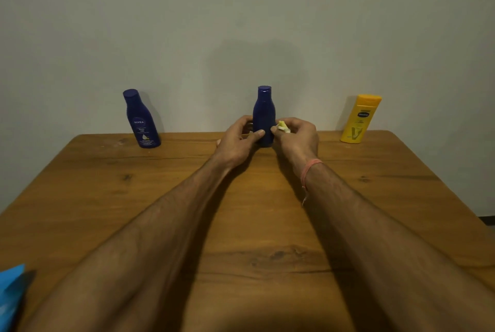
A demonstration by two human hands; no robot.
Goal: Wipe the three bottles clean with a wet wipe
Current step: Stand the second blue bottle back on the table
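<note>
My left hand [237,141] holds the middle bottle [264,117] while my right hand [296,136] pinches the wipe [283,127] beside it; next I should rub it all round.

The middle bottle [264,115] I see is deep navy, cap and body alike. The left bottle [142,120] is the same navy, with white lettering and a white-and-yellow mark low on its label. The right bottle [360,119] is bright yellow with a dark badge. My wipe [283,127] looks pale yellowish-white, perhaps from the dim light. The table [107,198] is warm brown wood with dark knots; my wrist thread [308,171] is salmon-pink; the packet [10,294] is sky blue.
</note>
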